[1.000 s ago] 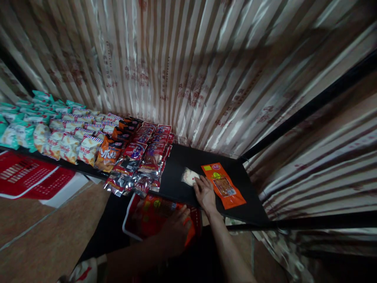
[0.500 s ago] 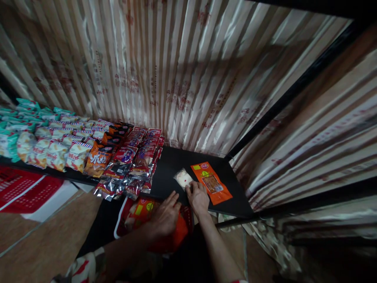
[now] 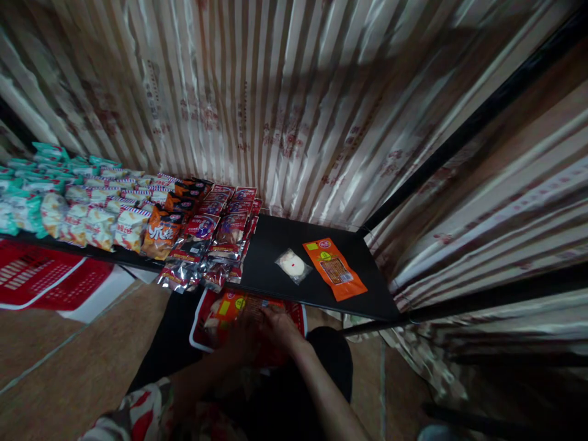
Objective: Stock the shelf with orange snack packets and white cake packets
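Both hands are down in the red basket [image 3: 195, 327] with a white rim, in front of the shelf edge. My left hand [image 3: 245, 337] is in deep shadow over the orange snack packets [image 3: 228, 307]; its fingers are too dark to make out. Close beside it, my right hand [image 3: 281, 327] points its fingers in at the same packets, and its grip is unclear. On the black shelf [image 3: 266, 245] lies a small clear packet with a round white item [image 3: 294, 265]. To its right an orange snack packet [image 3: 335, 269] lies flat, slightly turned.
Dark red packets [image 3: 229, 229] stand in stacked rows left of the white one. Beyond them are orange-black bags [image 3: 160, 233], white bags [image 3: 131, 226] and green bags [image 3: 27, 208]. Another red basket [image 3: 41, 275] is on the floor at left. A pleated curtain [image 3: 275, 122] hangs behind.
My right hand has left the small white packet on the shelf and moved down into the basket beside my left hand. The view has shifted slightly.
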`<state>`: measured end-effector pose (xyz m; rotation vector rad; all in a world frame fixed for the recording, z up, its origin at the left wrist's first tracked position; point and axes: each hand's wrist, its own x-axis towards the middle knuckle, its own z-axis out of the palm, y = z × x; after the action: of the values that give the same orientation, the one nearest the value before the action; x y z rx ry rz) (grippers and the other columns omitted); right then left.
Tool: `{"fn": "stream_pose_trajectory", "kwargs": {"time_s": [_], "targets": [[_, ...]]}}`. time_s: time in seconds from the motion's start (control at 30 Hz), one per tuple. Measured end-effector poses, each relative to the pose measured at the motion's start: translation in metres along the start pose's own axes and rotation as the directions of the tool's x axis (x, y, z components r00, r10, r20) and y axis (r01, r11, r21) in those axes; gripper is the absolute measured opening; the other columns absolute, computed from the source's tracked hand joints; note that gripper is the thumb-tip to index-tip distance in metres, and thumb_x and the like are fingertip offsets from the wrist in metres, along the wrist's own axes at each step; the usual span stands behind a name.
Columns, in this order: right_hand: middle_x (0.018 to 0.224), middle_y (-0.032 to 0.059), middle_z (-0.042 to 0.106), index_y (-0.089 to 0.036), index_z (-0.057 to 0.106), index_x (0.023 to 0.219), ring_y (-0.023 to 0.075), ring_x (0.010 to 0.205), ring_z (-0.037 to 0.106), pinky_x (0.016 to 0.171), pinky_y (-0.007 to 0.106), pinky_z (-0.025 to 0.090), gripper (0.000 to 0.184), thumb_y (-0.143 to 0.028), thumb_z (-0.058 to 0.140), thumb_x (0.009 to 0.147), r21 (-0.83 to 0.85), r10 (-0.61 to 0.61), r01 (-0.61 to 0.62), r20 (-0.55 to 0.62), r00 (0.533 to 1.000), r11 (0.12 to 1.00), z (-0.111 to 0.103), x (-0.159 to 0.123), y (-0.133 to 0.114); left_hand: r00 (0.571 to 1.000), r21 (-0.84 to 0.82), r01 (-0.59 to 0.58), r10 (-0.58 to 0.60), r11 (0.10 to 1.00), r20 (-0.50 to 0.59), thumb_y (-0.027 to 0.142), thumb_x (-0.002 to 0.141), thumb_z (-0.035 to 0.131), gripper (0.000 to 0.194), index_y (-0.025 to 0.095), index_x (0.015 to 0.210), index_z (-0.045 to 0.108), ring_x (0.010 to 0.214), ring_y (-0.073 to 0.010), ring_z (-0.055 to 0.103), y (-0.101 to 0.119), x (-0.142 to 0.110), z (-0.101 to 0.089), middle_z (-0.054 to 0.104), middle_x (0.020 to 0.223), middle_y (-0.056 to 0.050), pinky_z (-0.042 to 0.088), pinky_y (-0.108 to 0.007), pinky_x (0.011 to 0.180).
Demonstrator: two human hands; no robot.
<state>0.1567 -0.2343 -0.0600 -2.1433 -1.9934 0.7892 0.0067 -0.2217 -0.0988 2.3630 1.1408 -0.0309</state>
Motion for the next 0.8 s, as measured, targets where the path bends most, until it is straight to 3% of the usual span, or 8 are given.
{"fn": "stream_pose_trajectory", "kwargs": {"time_s": [0.13,0.2,0.33,0.5,0.67,0.8], "targets": [[0.138,0.0132,0.042,-0.016,0.043,0.132,0.0252,0.129,0.033,0.104,0.036,0.027,0.055,-0.034,0.052,0.081,-0.085,0.136,-0.132,0.04,0.99,0.988,0.016,0.022,-0.004,0.997,0.029,0.017,-0.019,0.999,0.072,0.023,0.077,0.047,0.06,0.015,0.135,0.036,0.13,-0.0368,0.028,-0.024,-0.006,0.009,0.033,0.143,-0.016,0.028,-0.055,0.101],[0.136,0.0129,0.045,-0.018,0.041,0.134,0.025,0.128,0.035,0.103,0.037,0.027,0.057,-0.037,0.051,0.081,-0.11,0.169,-0.164,0.03,0.985,0.98,0.017,0.032,-0.005,0.997,0.04,0.008,-0.011,0.999,0.071,0.022,0.078,0.047,0.059,0.014,0.135,0.036,0.13,-0.0357,0.03,-0.031,-0.009,0.015,0.034,0.142,-0.017,0.028,-0.055,0.101],[0.124,0.0156,0.056,-0.017,0.05,0.126,0.0279,0.119,0.047,0.1,0.04,0.03,0.052,-0.038,0.054,0.078,-0.179,0.235,-0.224,0.046,0.971,0.958,0.014,0.044,-0.01,0.999,0.018,0.001,0.0,1.0,-0.042,0.018,0.079,0.045,0.053,0.017,0.132,0.042,0.129,-0.0334,0.032,-0.036,-0.011,0.026,0.038,0.141,-0.015,0.027,-0.052,0.103],[0.12,0.0135,0.059,-0.02,0.055,0.12,0.0279,0.115,0.05,0.097,0.038,0.033,0.047,-0.035,0.056,0.076,-0.196,0.239,-0.231,0.018,0.971,0.953,0.017,0.045,-0.011,0.997,-0.006,0.035,-0.034,0.999,0.071,0.024,0.081,0.043,0.053,0.019,0.133,0.039,0.132,-0.0339,0.027,-0.039,-0.011,0.022,0.029,0.145,-0.014,0.024,-0.058,0.102],[0.129,0.0127,0.053,-0.022,0.05,0.127,0.0298,0.122,0.043,0.099,0.041,0.03,0.051,-0.034,0.054,0.077,-0.228,0.246,-0.252,-0.053,0.968,0.94,0.026,0.042,-0.012,1.0,-0.048,0.02,-0.019,0.999,0.024,0.022,0.079,0.046,0.052,0.021,0.131,0.041,0.131,-0.0301,0.03,-0.042,-0.014,0.014,0.034,0.144,-0.01,0.027,-0.05,0.104],[0.126,0.0143,0.054,-0.02,0.051,0.126,0.0309,0.118,0.045,0.1,0.042,0.029,0.05,-0.032,0.054,0.077,-0.269,0.283,-0.294,-0.083,0.956,0.917,0.03,0.042,-0.018,0.997,-0.067,0.011,-0.006,0.998,0.074,0.029,0.076,0.054,0.06,0.016,0.132,0.039,0.131,-0.033,0.029,-0.047,-0.014,0.017,0.033,0.144,-0.014,0.025,-0.051,0.105]]}}
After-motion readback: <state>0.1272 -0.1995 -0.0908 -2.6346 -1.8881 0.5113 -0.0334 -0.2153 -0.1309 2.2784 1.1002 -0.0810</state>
